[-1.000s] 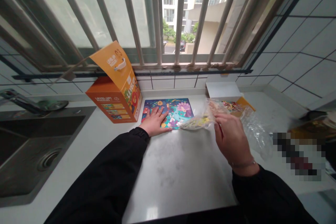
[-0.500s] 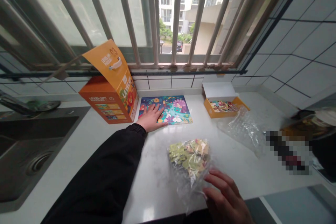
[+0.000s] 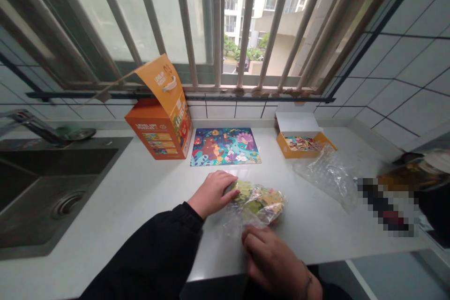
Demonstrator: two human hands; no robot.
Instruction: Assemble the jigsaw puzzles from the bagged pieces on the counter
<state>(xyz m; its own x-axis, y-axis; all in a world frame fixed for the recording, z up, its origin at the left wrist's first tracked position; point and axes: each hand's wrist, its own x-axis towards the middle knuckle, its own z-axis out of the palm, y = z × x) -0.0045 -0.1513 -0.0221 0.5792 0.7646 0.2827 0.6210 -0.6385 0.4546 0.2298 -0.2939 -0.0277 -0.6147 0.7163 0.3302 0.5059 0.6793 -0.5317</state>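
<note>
A clear plastic bag of green and yellow puzzle pieces [image 3: 260,201] lies on the white counter before me. My left hand [image 3: 215,192] rests at the bag's left side, thumb and fingers around its upper left edge. At the bag's near end my right hand [image 3: 269,253] has its fingers curled, pinching the plastic. Beyond them a colourful puzzle picture [image 3: 225,146] with animals lies flat. To its left stands an orange puzzle box [image 3: 158,131] with its lid up. A small yellow box [image 3: 298,147] at the right is open, with pieces inside.
An emptied-looking clear plastic bag [image 3: 330,176] lies right of the yellow box's front. The sink [image 3: 63,197] and tap [image 3: 35,124] are at the left. A barred window rises behind the counter [image 3: 140,211]. Dark items, partly pixelated, sit at the far right.
My left hand has left the puzzle picture and come back to the bag. The right hand has moved left and closed on the bag's near end. The view has shifted slightly.
</note>
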